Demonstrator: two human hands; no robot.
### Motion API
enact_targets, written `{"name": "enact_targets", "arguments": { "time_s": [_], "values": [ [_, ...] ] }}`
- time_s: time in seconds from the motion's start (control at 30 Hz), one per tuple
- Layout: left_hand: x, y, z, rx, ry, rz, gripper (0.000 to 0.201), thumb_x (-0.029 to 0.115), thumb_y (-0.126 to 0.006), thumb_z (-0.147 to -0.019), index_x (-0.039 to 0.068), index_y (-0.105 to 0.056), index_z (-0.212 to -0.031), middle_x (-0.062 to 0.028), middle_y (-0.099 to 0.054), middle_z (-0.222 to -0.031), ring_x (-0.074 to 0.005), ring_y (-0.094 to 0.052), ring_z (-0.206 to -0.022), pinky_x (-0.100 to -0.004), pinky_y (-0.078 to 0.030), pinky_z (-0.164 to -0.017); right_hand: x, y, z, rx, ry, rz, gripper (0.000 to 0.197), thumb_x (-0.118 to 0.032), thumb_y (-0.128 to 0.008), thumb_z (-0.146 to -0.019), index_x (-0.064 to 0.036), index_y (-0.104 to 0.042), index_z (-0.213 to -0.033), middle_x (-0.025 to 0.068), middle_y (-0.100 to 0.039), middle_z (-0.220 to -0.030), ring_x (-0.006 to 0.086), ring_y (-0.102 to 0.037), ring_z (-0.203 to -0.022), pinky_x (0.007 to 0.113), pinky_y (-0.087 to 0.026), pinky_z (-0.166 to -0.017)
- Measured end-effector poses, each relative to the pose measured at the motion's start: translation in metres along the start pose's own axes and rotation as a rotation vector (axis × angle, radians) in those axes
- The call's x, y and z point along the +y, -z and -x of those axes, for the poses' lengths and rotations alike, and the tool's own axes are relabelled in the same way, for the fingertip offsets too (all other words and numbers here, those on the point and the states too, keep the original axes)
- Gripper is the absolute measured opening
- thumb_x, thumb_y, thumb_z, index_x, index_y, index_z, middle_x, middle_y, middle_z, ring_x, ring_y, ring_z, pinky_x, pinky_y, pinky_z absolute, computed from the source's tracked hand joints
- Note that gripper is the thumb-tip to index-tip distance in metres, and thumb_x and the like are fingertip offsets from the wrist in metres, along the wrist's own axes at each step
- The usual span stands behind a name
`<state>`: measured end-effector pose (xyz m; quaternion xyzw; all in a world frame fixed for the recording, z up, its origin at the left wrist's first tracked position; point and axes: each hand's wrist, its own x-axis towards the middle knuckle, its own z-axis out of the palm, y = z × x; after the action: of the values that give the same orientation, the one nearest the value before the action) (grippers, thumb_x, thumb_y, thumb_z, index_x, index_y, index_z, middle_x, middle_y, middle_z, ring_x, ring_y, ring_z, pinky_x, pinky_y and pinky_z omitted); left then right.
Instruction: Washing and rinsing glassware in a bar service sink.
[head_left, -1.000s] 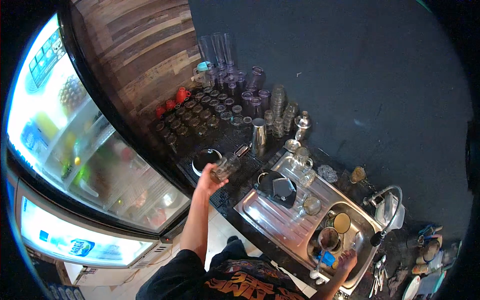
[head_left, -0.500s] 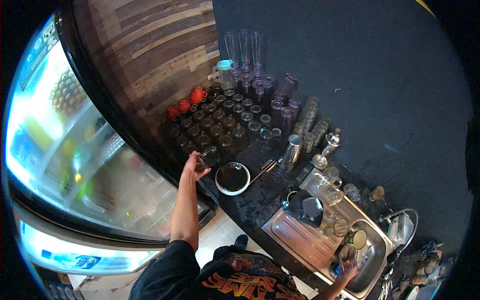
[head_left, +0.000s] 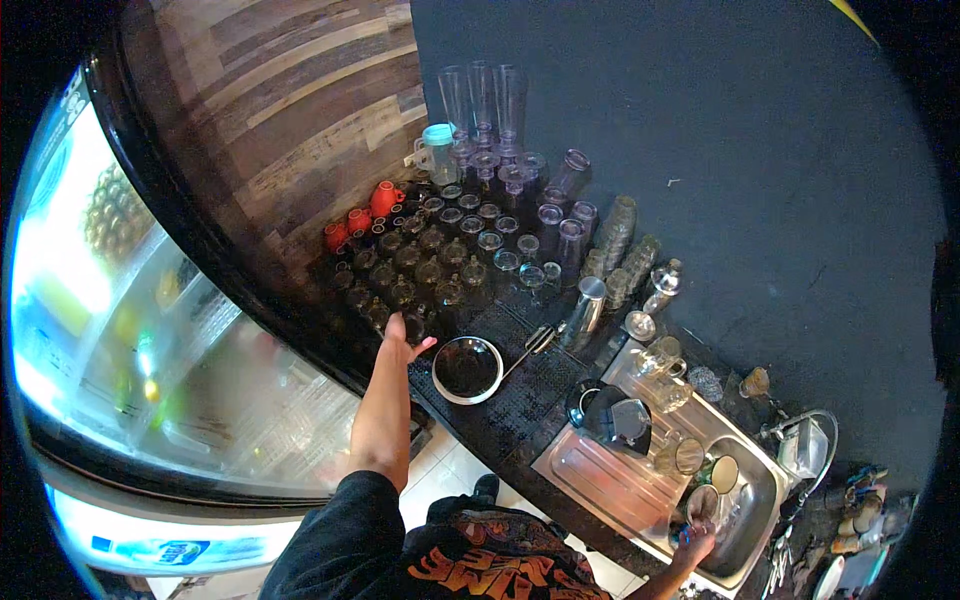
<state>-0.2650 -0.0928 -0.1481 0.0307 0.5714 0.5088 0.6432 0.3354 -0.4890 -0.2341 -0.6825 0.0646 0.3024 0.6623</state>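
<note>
My left hand [head_left: 402, 338] reaches to the near edge of the rows of glasses, its fingers around a clear glass mug [head_left: 415, 324] and its thumb stuck out to the right. Part of that mug is hidden by the hand. In the sink [head_left: 757, 527] at the lower right, my right hand [head_left: 695, 546] is closed at a clear glass [head_left: 703, 503]. A small blue patch shows at its fingers, too small to name. Other glass mugs [head_left: 684, 455] and a pale-bottomed cup [head_left: 723, 473] stand close to that glass.
A white-rimmed round dish [head_left: 467, 370] lies on the black mat beside a strainer [head_left: 540, 340]. Metal shakers [head_left: 585, 305], stacked glasses [head_left: 615, 230] and red cups [head_left: 385, 198] stand behind. A black jug [head_left: 617, 420] sits on the drainboard [head_left: 590, 478]. A lit fridge [head_left: 200, 330] borders the left.
My left hand has moved slightly right and down with the glass mug, which now stands lower beside the other mugs. My right hand stays in the sink at the glass. The view has shifted a little.
</note>
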Motion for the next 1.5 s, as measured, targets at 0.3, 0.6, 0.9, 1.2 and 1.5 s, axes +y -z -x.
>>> {"name": "enact_targets", "arguments": {
  "time_s": [0.3, 0.6, 0.9, 1.2, 1.5],
  "values": [
    [-0.025, 0.033, -0.005, 0.032, -0.187, -0.429, 0.033, 0.010, -0.052, -0.069, 0.003, -0.043, -0.100, -0.0112, -0.051, -0.086, -0.0311, -0.056, -0.071, -0.0356, -0.048, -0.047, -0.007, -0.004, 0.021, 0.126, 0.028, -0.037, 0.018, -0.030, -0.050, -0.072, -0.0148, -0.054, -0.082, -0.0001, -0.050, -0.067, 0.0133, -0.045, -0.061, 0.030, -0.035, -0.057],
    [-0.058, 0.028, -0.007, 0.196, -1.053, -0.865, 0.068, 0.024, -0.076, -0.056, 0.002, -0.045, -0.112, -0.0159, -0.056, -0.102, -0.0283, -0.053, -0.094, -0.0338, -0.041, -0.082, 0.007, -0.005, 0.053, 0.166, 0.062, -0.091, 0.021, -0.029, -0.049, -0.075, -0.0140, -0.051, -0.089, 0.0001, -0.049, -0.063, 0.0129, -0.045, -0.053, 0.027, -0.037, -0.047],
    [-0.060, 0.027, -0.024, 0.238, -1.106, -0.705, 0.069, 0.019, -0.077, -0.056, -0.006, -0.044, -0.111, -0.0180, -0.055, -0.104, -0.0256, -0.053, -0.096, -0.0318, -0.040, -0.084, 0.030, 0.000, 0.066, 0.109, 0.041, -0.116, 0.020, -0.031, -0.048, -0.077, -0.0159, -0.050, -0.090, -0.0022, -0.049, -0.061, 0.0102, -0.043, -0.047, 0.020, -0.032, -0.039],
    [-0.054, 0.029, -0.015, 0.131, -1.068, -0.675, 0.064, 0.005, -0.074, -0.058, -0.007, -0.043, -0.113, -0.0169, -0.056, -0.104, -0.0217, -0.054, -0.094, -0.0308, -0.041, -0.083, 0.034, -0.007, 0.072, 0.117, 0.098, -0.073, 0.016, -0.033, -0.051, -0.076, -0.0171, -0.050, -0.079, -0.0017, -0.051, -0.061, 0.0113, -0.047, -0.050, 0.025, -0.035, -0.044],
    [-0.004, 0.019, 0.029, 0.360, -0.888, -1.404, 0.025, 0.024, -0.070, -0.057, 0.007, -0.063, -0.075, -0.0166, -0.061, -0.072, -0.0325, -0.060, -0.072, -0.0394, -0.048, -0.065, 0.024, -0.018, 0.073, 0.131, 0.052, -0.030, 0.024, -0.038, -0.048, -0.076, -0.0155, -0.049, -0.084, -0.0007, -0.052, -0.066, 0.0123, -0.046, -0.055, 0.027, -0.035, -0.047]
  ]
}}
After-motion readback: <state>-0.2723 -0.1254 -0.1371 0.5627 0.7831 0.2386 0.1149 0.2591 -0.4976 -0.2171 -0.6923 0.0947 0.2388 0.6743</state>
